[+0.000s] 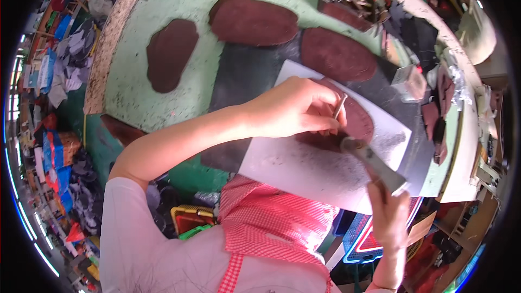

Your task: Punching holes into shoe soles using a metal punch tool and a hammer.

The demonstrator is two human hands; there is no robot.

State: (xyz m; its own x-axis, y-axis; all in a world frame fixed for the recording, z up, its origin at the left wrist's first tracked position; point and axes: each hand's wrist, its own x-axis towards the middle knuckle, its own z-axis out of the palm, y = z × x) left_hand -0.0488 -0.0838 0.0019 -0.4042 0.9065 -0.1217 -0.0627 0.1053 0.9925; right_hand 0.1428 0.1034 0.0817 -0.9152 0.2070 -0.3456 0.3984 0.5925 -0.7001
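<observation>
My left hand [296, 107] is closed around a thin metal punch [341, 106], held nearly upright over a dark red-brown, sole-shaped piece [358, 119]. Small marks run along the edge of that piece, and my fingers cover part of it. It lies on a white board [287, 163] over a black mat [233, 78]. My right hand [388, 214] grips a hammer [374, 164], smeared by motion, whose long grey head reaches close to the left hand's fingers. More brown sole-shaped pieces lie beyond, one [339, 54] beside the board, another [252, 19] farther back.
A single brown piece [172, 54] lies on the green tabletop [127, 89] at the left. A box of metal tools [347, 2] stands at the far right, near a small clear block [409, 83]. Brown scraps [431, 122] line the right side. A blue basket [355, 239] sits below the table edge.
</observation>
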